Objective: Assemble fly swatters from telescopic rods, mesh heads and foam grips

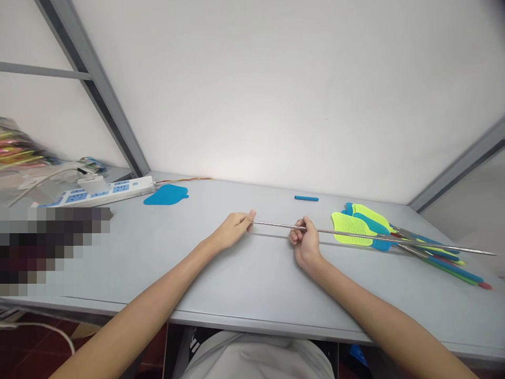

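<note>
A long thin metal rod (272,225), which looks telescopic, stretches from the middle of the table far to the right. Its left end is pinched in my left hand (235,230). The fingers of my right hand (306,241) are curled round the rod a short way along. Beyond that hand the rod passes over a pile of fly swatters with yellow heads (353,230) and blue ones. A blue swatter head (168,195) lies loose at the back left. Near the wall rests a short blue handle tube (306,198).
A white power strip (114,192) with a plug and cables lies at the left. Thin coloured wires run behind the blue head. Grey metal posts (106,89) rise at both ends of the table (236,284). The front edge is close to my body.
</note>
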The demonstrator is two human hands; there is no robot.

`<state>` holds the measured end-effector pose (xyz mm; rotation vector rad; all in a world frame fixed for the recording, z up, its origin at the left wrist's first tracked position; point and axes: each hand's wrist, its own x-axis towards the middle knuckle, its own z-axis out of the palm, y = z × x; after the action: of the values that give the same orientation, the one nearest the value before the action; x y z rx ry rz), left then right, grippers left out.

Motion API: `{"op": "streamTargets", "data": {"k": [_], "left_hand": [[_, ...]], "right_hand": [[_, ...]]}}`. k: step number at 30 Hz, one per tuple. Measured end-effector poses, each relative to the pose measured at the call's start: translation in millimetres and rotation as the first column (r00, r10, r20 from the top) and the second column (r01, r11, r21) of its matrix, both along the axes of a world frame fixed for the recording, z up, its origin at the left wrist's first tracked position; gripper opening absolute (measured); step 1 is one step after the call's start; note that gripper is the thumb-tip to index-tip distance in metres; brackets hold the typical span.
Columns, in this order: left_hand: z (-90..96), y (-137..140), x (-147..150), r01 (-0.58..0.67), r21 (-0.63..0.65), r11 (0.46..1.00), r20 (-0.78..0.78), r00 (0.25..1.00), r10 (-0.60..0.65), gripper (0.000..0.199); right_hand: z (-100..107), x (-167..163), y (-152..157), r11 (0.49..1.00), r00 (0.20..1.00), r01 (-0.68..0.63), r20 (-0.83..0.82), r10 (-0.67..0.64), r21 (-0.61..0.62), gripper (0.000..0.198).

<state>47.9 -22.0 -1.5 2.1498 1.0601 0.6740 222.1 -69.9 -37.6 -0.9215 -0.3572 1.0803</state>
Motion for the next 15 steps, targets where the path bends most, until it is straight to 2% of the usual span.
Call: {"op": "streamTargets", "data": {"k": [8,15], "left_hand": [[4.2,-4.1,-1.0,0.07,-0.028,0.997,-0.005,0.997,-0.071,0.039],[4.3,-4.0,-1.3,0.107,-0.047,0.993,0.014,0.994,-0.106,0.039]], "right_hand": [[3.4,5.2,3.4,0.999,0.999,0.035,-0.006,-0.035,-0.003,0.024],[4.8,7.8,4.8,0.998,0.998,0.06,-0.012,-0.06,0.001,0.024]]}}
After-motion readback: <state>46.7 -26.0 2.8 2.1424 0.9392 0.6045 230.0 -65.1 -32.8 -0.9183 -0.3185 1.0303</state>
